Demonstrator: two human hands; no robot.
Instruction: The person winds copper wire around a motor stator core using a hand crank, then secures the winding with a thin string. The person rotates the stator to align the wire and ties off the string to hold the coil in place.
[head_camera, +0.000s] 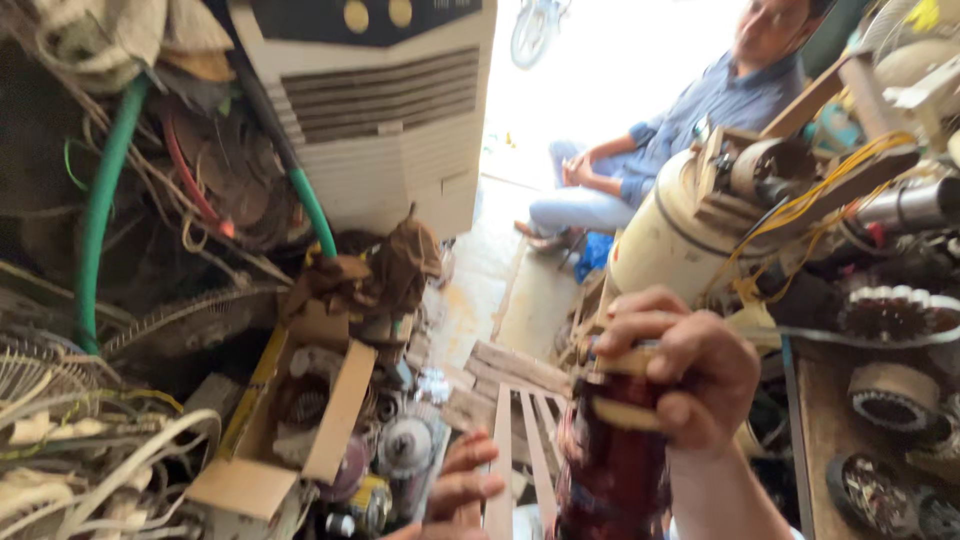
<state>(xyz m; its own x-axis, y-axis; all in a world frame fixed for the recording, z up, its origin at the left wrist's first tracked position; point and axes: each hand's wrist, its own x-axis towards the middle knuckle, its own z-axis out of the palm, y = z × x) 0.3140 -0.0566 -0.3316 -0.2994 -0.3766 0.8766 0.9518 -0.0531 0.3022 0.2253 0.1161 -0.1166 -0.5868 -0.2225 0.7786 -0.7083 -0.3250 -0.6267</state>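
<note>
Two hands show: my right hand grips the top of a red bottle standing upright. My left hand lies open just left of it.

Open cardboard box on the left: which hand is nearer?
Left. The left hand sits low, just right of the open cardboard box, fingers spread, holding nothing. The right hand is farther right, gripping the top of a dark red wound coil.
</note>
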